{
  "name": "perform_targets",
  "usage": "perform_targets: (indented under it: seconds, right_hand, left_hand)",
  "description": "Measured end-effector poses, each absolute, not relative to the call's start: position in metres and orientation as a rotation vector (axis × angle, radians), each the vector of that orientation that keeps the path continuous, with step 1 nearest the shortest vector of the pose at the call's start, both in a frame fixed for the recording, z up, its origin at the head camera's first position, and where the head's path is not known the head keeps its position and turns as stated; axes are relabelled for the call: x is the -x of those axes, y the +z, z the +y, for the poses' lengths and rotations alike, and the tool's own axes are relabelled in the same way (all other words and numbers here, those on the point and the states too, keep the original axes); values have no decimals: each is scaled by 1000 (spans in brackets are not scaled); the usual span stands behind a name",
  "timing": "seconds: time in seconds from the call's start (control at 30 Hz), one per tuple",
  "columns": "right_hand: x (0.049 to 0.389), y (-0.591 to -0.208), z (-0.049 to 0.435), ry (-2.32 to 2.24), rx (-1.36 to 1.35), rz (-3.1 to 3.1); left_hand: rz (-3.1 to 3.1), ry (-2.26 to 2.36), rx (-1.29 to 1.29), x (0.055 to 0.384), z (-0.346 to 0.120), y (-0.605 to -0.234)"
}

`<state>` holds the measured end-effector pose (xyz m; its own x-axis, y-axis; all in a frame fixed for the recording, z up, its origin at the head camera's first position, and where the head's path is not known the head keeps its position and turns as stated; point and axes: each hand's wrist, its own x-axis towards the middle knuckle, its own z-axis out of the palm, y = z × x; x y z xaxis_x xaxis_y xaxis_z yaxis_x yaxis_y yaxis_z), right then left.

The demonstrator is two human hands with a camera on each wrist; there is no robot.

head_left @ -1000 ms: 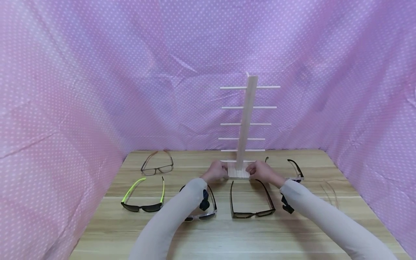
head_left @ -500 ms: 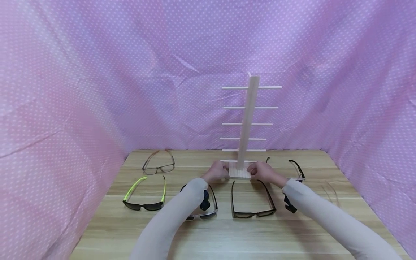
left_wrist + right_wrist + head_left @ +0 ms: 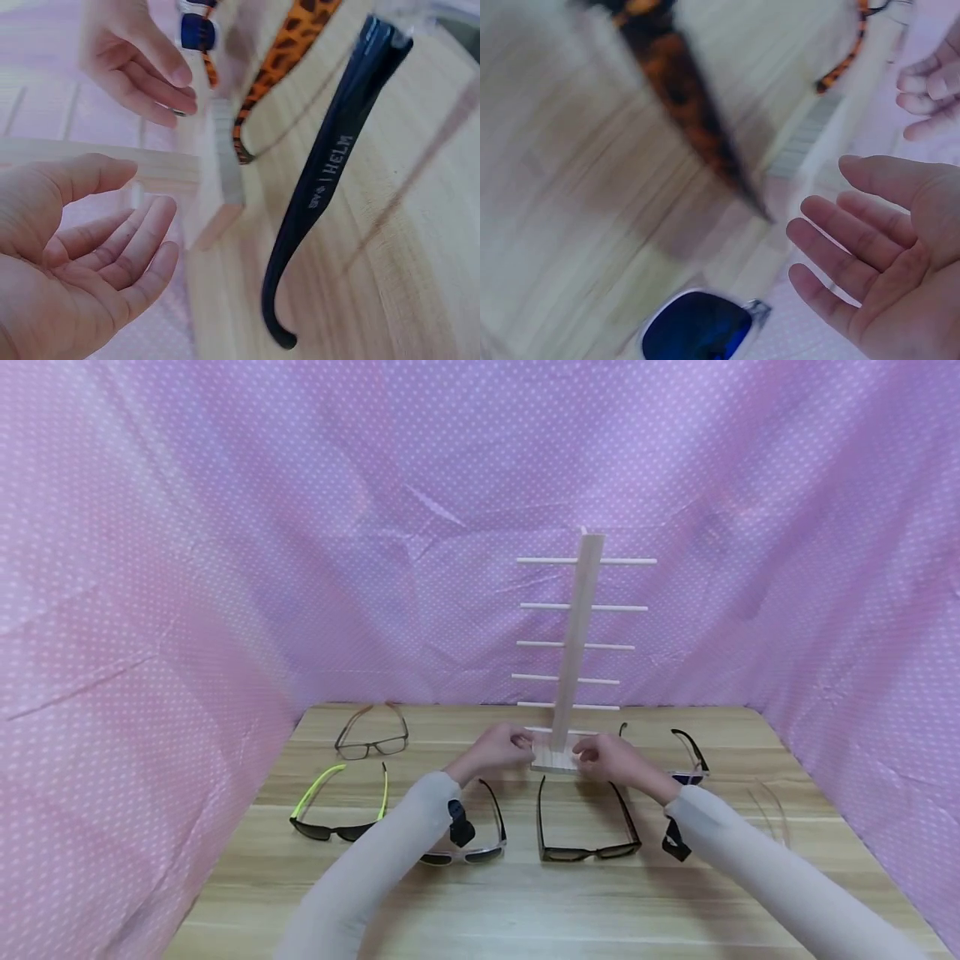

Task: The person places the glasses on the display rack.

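Observation:
A pale wooden display stand (image 3: 576,647) with several crossbars rises upright from its small base (image 3: 553,763) at the back of the table. My left hand (image 3: 501,748) is just left of that base, its fingers loosely bent and parted from the wood in the left wrist view. On the base's other side, my right hand (image 3: 613,760) has relaxed fingers spread around nothing, as the right wrist view shows. Tortoiseshell sunglasses (image 3: 589,854) lie in front of the stand with their temples toward it. Clear-framed sunglasses (image 3: 483,856) lie partly hidden under my left sleeve.
Sunglasses with yellow-green temples (image 3: 322,832) and thin-framed eyeglasses (image 3: 369,749) lie on the left of the wooden table (image 3: 570,918). Blue-lensed sunglasses (image 3: 688,777) are behind my right forearm, and faint thin-framed glasses (image 3: 786,827) lie farther right. Pink dotted cloth (image 3: 420,568) surrounds the table.
Both hands held the stand's base at its sides earlier. Now their fingers have loosened and drawn slightly apart from it, while the stand stays upright. The whole view has shifted a little.

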<state>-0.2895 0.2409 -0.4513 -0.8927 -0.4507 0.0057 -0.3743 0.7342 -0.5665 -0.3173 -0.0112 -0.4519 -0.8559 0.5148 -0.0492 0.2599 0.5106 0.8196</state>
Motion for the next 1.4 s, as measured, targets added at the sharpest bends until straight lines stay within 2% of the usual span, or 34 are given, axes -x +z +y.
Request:
perform_targets:
  seconds: [0.4, 0.7, 1.13, 1.4]
  right_hand:
    - [273, -429, 211, -1192, 821, 2645]
    - [256, -429, 182, -1282, 994, 2511]
    - [249, -437, 153, -962, 1101, 2459]
    - [240, -441, 142, -763, 1155, 2384]
  left_hand:
    - [2458, 1323, -726, 288, -77, -444]
    - [2403, 1311, -793, 274, -137, -446]
    - [2364, 1219, -862, 263, -188, -443]
    - [2246, 1170, -876, 259, -198, -450]
